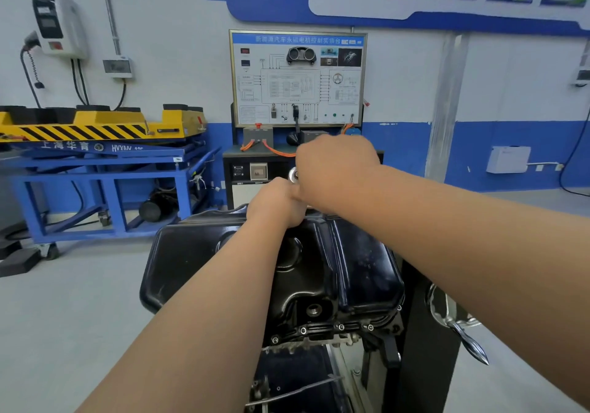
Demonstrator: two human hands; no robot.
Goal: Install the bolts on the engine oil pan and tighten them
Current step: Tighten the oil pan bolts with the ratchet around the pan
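A glossy black oil pan sits upside-down on an engine held in a stand, in the middle of the view. Several bolts stand in its near flange. Both arms reach over the pan to its far edge. My left hand is closed around the lower part of a tool, which it hides. My right hand is closed over the shiny metal ratchet, whose round head shows just left of the fist. The bolt under the tool is hidden by the hands.
A chrome crank handle sticks out from the black engine stand at the right. A blue and yellow lift table stands at the left. A training board on a cabinet is straight ahead by the wall.
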